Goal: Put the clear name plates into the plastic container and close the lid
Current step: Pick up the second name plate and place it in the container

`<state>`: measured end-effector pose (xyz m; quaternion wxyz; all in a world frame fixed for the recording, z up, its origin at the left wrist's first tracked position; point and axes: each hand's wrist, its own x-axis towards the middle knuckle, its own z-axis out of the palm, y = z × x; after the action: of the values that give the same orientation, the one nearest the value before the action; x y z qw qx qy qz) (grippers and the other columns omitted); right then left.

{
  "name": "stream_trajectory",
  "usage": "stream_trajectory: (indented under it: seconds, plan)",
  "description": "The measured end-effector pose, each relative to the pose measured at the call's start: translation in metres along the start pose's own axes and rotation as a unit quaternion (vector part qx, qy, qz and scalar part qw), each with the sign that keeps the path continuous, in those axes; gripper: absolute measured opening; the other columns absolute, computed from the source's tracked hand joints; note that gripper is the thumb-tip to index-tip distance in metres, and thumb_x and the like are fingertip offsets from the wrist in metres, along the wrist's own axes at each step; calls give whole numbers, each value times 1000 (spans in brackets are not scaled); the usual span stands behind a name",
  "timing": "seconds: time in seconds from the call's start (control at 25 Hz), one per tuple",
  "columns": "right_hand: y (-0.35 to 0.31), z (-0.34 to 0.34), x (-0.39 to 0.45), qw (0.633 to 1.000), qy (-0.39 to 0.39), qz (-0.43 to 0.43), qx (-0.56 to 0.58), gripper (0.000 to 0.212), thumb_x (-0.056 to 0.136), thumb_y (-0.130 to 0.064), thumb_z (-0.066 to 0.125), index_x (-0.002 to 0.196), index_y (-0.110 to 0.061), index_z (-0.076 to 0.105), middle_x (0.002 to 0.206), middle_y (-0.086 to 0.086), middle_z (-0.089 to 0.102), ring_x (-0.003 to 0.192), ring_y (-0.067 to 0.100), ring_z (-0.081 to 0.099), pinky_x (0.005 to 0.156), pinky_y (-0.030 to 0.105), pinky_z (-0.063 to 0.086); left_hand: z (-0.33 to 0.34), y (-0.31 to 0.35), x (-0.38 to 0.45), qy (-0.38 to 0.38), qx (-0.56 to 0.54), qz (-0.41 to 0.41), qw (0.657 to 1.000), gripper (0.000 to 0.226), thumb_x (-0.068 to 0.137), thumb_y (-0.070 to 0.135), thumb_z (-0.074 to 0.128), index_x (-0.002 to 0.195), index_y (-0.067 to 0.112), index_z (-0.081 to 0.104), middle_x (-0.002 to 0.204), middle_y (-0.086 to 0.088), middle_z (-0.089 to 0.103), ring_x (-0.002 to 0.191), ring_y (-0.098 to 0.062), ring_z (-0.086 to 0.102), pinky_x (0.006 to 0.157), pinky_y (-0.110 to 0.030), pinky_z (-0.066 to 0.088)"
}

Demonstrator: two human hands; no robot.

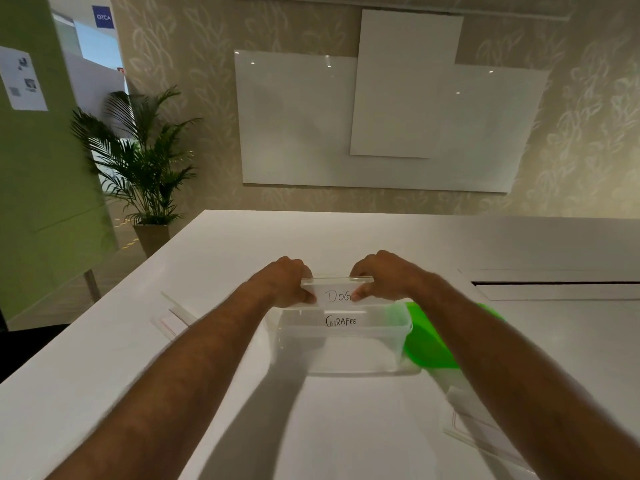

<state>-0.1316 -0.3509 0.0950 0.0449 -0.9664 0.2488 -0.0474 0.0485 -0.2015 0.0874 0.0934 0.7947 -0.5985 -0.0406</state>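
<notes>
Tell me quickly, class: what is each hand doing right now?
Left hand: grips the left end of the DOG name plate.
Right hand: grips the right end of the same plate.

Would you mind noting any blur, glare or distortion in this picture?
Head view: wide-angle bending at the white table edges; small light glints on the glossy whiteboard; motion blur on the forearms and green lid; the held "DOG" clear name plate stays readable.

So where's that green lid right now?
In the head view, the green lid lies on the white table to the right of the clear container, touching its right side and partly hidden under the right forearm.
</notes>
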Motion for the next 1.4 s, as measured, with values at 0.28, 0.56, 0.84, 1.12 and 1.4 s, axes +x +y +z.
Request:
stream_trajectory:
  seconds: [0.28, 0.56, 0.84, 1.12, 1.4]
  plan:
    - [0, 26, 13, 998, -58, 14, -10, 42, 73, -49, 78, 104, -21, 68, 97, 1, 66, 86, 22, 58, 75, 36, 50, 22, -4, 17, -37, 55, -23, 998, 53, 78, 42, 77, 124, 20, 63, 120, -7, 63, 106, -27, 63, 81, -33, 49]
    - [-2, 38, 21, 994, -101, 34, -39, 52, 72, -50, 78, 115, -23, 65, 107, -1, 59, 97, 22, 57, 79, 33, 47, 26, 4, 21, -78, 107, -23, 991, 54, 78, 43, 78, 123, 19, 61, 126, -6, 58, 111, -27, 60, 77, -30, 42]
    - [-4, 40, 21, 991, -114, 43, -54, 57, 73, -52, 77, 120, -25, 61, 121, 1, 58, 106, 23, 57, 87, 36, 48, 29, 7, 19, -77, 136, -19, 988, 56, 79, 43, 77, 125, 16, 59, 127, -8, 59, 111, -29, 61, 80, -33, 44]
    - [-6, 19, -4, 996, 90, 9, 13, 55, 80, -62, 65, 123, -27, 62, 118, -7, 70, 109, 17, 62, 94, 36, 50, 21, 9, 7, 11, 85, -12, 996, 62, 80, 51, 71, 135, 27, 54, 134, -2, 58, 119, -25, 58, 91, -36, 47]
    - [-13, 11, -49, 970, 236, 62, -13, 69, 91, -59, 51, 145, -18, 41, 147, 3, 49, 136, 23, 43, 110, 39, 35, 5, 23, -27, 206, 0, 25, 978, 64, 91, 53, 59, 143, 20, 45, 148, 1, 50, 139, -20, 40, 107, -39, 41]
